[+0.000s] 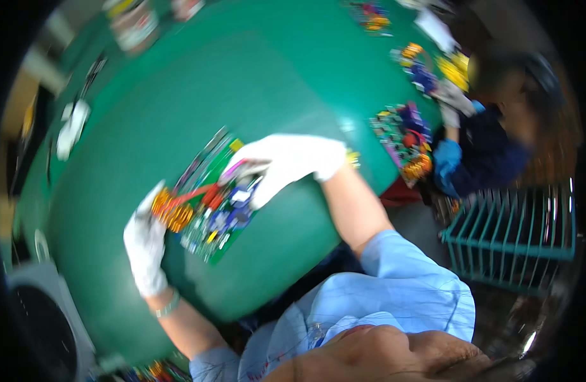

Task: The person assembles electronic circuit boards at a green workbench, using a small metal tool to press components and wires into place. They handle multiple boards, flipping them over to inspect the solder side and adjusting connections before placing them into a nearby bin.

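A green circuit board [220, 239] crowded with parts lies tilted in front of me, between my two white-gloved hands. Two orange copper-wound coils [173, 211] stick out at its left end, where the fingers of my left hand [142, 245] close around that end. Red wires [194, 193] run from the coils over the board. My right hand [290, 159] reaches across the board's right end, with thumb and fingers curled over its edge beside blue and white parts. Motion smears the fingertips, and the glove hides what lies under the palm.
A green table [255, 76] carries everything. More boards [401, 137] lie at the right, near a co-worker's gloved hand [455, 99]. A teal wire rack [509, 242] stands lower right. A tub [132, 25] sits far left, above a white object [72, 129]; a grey-framed round device [48, 318] is nearby.
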The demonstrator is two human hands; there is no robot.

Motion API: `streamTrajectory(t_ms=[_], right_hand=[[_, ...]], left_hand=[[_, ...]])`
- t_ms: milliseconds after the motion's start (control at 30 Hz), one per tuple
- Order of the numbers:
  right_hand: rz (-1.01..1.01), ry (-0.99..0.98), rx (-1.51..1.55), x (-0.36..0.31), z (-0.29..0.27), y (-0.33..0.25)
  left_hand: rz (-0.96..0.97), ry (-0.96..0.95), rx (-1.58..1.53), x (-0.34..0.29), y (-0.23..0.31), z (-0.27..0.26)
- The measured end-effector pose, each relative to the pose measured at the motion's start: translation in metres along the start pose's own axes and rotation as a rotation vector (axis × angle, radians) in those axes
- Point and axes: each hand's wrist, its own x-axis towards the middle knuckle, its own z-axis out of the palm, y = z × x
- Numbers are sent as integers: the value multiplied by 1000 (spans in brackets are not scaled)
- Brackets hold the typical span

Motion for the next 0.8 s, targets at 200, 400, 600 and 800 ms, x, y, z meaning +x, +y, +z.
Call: streamTrajectory(t_ms=[200,400,600,800], right_hand=[[-137,-3,46,17,3,21],[-197,49,106,6,7,15],[-338,45,60,14,7,24],[-308,57,-126,-6,1,9]], left_hand=[[-79,4,105,8,-13,-18],[-35,-106,-87,10,-26,-31],[-33,-16,-41,-3,-20,-28],[3,16,-44,-4,-18,-22]])
